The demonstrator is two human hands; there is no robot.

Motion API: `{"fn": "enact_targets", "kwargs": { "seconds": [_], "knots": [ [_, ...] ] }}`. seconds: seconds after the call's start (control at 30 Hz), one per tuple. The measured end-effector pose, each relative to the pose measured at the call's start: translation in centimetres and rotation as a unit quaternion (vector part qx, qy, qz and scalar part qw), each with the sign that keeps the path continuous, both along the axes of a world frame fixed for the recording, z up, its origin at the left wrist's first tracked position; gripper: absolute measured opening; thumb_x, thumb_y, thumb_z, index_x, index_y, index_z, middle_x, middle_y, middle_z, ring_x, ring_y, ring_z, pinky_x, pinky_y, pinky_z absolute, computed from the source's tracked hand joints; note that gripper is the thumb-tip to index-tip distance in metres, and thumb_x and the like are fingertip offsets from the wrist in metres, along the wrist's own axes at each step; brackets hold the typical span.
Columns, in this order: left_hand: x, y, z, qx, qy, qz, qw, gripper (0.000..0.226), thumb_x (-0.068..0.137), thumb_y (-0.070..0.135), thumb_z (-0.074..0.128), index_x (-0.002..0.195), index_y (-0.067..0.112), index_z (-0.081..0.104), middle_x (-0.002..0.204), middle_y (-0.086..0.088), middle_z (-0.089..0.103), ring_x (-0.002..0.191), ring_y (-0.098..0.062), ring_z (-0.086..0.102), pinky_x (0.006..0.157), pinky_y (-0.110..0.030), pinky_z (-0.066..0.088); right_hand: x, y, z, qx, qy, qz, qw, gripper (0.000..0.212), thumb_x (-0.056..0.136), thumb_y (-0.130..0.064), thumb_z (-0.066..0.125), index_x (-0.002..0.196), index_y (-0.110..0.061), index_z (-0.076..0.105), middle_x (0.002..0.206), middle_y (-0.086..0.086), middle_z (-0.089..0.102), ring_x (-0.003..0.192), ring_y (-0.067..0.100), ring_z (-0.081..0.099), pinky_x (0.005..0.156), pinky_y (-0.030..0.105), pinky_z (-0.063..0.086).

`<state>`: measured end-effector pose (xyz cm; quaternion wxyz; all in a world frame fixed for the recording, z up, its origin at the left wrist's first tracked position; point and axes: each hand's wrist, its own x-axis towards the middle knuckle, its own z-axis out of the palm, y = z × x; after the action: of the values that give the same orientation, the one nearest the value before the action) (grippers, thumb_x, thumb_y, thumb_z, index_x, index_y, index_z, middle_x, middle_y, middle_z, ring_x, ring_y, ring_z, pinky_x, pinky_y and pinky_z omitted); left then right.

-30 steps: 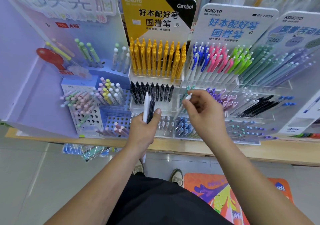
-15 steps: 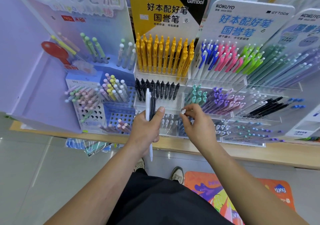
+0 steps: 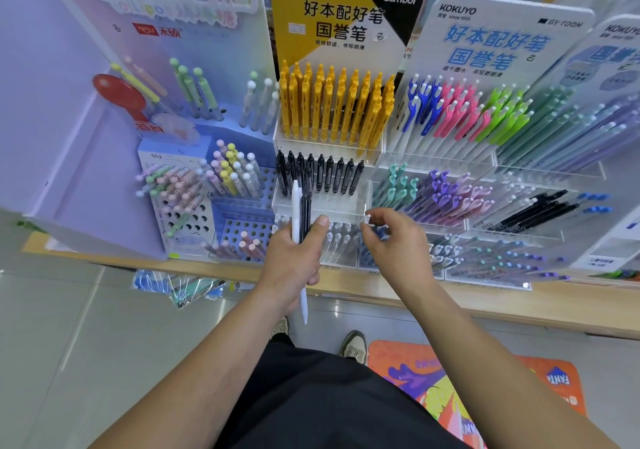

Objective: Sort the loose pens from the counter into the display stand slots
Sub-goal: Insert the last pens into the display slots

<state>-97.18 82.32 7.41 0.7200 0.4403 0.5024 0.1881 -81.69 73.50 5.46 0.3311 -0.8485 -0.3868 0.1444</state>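
Observation:
My left hand (image 3: 294,258) grips a white pen (image 3: 296,213) and a black pen (image 3: 305,213) upright, in front of the clear display stand (image 3: 325,206). The white pen's tip (image 3: 304,313) sticks out below my fist. My right hand (image 3: 398,248) pinches the white top of a pen (image 3: 367,219) with thumb and fingertips, at the low front tier of white-capped pens (image 3: 337,237). That pen's body is hidden behind my fingers. Black pens (image 3: 322,178) fill the tier above, yellow pens (image 3: 332,106) the top tier.
A purple stand (image 3: 104,137) with pastel pens (image 3: 180,185) is at the left. Stands with blue, pink, green and purple pens (image 3: 460,109) extend to the right. All sit on a wooden counter (image 3: 450,303). Plastic packets (image 3: 180,286) hang under its edge. An orange mat (image 3: 485,379) lies on the floor.
My right hand has come down from the teal and purple tier to the low front tier, holding the white-topped pen. My left hand has kept its grip and barely moved.

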Motion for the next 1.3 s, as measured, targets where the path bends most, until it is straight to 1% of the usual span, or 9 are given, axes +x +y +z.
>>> {"fn": "enact_targets", "kwargs": {
  "seconds": [0.17, 0.37, 0.5, 0.8, 0.9, 1.0, 1.1, 1.2, 1.3],
  "knots": [
    [-0.4, 0.1, 0.1, -0.009, -0.011, 0.002, 1.000, 0.036, 0.099, 0.042, 0.069, 0.083, 0.018, 0.048, 0.056, 0.004, 0.039, 0.046, -0.011, 0.032, 0.045, -0.027, 0.030, 0.2, -0.5, -0.5, -0.005, -0.015, 0.014, 1.000, 0.016, 0.093, -0.023, 0.072, 0.107, -0.016, 0.073, 0.090, -0.001, 0.071, 0.086, 0.020, 0.066, 0.075, 0.042, 0.058],
    [-0.9, 0.3, 0.1, -0.034, -0.030, 0.008, 0.999, 0.037, 0.099, 0.041, 0.069, 0.084, 0.017, 0.046, 0.061, 0.000, 0.037, 0.049, -0.014, 0.033, 0.045, -0.028, 0.033, 0.0, 0.2, -1.5, -0.040, -0.120, 0.058, 0.990, 0.009, 0.092, -0.020, 0.075, 0.096, -0.012, 0.079, 0.087, 0.002, 0.071, 0.086, 0.027, 0.061, 0.072, 0.037, 0.054],
    [-0.9, 0.4, 0.5, -0.064, -0.056, -0.009, 0.996, 0.037, 0.098, 0.041, 0.071, 0.085, 0.016, 0.047, 0.060, 0.000, 0.038, 0.049, -0.014, 0.032, 0.045, -0.027, 0.032, 0.0, 0.7, -1.5, -0.046, -0.139, 0.045, 0.988, 0.028, 0.098, -0.026, 0.067, 0.074, -0.013, 0.075, 0.076, 0.001, 0.067, 0.079, 0.026, 0.057, 0.071, 0.033, 0.050],
    [-1.1, 0.8, 0.7, -0.066, -0.064, -0.041, 0.995, 0.039, 0.097, 0.042, 0.071, 0.089, 0.014, 0.046, 0.059, 0.002, 0.041, 0.048, -0.013, 0.034, 0.045, -0.028, 0.033, -0.2, 1.0, -1.8, -0.045, -0.167, 0.050, 0.984, 0.008, 0.094, -0.018, 0.072, 0.092, -0.015, 0.079, 0.084, 0.004, 0.069, 0.085, 0.030, 0.059, 0.063, 0.029, 0.041],
    [-1.0, 0.8, 0.7, -0.063, -0.057, -0.049, 0.995, 0.039, 0.098, 0.042, 0.071, 0.093, 0.013, 0.046, 0.060, 0.002, 0.041, 0.049, -0.013, 0.033, 0.046, -0.028, 0.032, 0.0, 1.1, -1.9, -0.061, -0.178, 0.061, 0.980, 0.008, 0.094, -0.016, 0.071, 0.095, -0.014, 0.079, 0.086, 0.006, 0.069, 0.085, 0.033, 0.061, 0.062, 0.033, 0.046],
    [-0.8, 0.4, 0.9, -0.058, -0.051, -0.061, 0.995, 0.035, 0.099, 0.039, 0.071, 0.094, 0.013, 0.048, 0.061, 0.000, 0.040, 0.048, -0.013, 0.034, 0.047, -0.028, 0.031, -0.1, 0.6, -0.7, -0.052, -0.128, 0.061, 0.989, 0.015, 0.098, -0.014, 0.063, 0.105, -0.014, 0.077, 0.096, 0.004, 0.073, 0.089, 0.031, 0.065, 0.066, 0.035, 0.053],
    [-0.7, 0.2, 1.3, -0.023, -0.033, -0.086, 0.995, 0.032, 0.100, 0.037, 0.070, 0.084, 0.017, 0.050, 0.059, 0.001, 0.039, 0.048, -0.014, 0.033, 0.047, -0.027, 0.031, -1.3, -0.2, 2.6, 0.012, -0.067, 0.020, 0.997, 0.019, 0.100, -0.020, 0.061, 0.112, -0.017, 0.076, 0.103, -0.004, 0.075, 0.093, 0.017, 0.069, 0.073, 0.032, 0.056],
    [-0.3, 0.1, 1.9, 0.012, -0.031, -0.121, 0.992, 0.034, 0.102, 0.034, 0.068, 0.078, 0.021, 0.048, 0.057, 0.001, 0.033, 0.048, -0.016, 0.028, 0.047, -0.029, 0.026, -2.5, 1.3, 7.1, 0.092, 0.145, 0.012, 0.985, 0.024, 0.099, -0.032, 0.066, 0.118, -0.020, 0.074, 0.105, -0.011, 0.075, 0.095, -0.001, 0.067, 0.080, 0.017, 0.054],
    [0.1, -0.2, 2.6, 0.034, -0.036, -0.146, 0.988, 0.036, 0.102, 0.033, 0.067, 0.068, 0.029, 0.052, 0.060, -0.003, 0.030, 0.048, -0.017, 0.025, 0.047, -0.030, 0.024, -3.0, 3.5, 8.8, 0.097, 0.313, 0.021, 0.945, 0.019, 0.095, -0.030, 0.073, 0.110, -0.019, 0.076, 0.097, -0.003, 0.077, 0.092, 0.009, 0.072, 0.080, 0.028, 0.060]
  ]
}}
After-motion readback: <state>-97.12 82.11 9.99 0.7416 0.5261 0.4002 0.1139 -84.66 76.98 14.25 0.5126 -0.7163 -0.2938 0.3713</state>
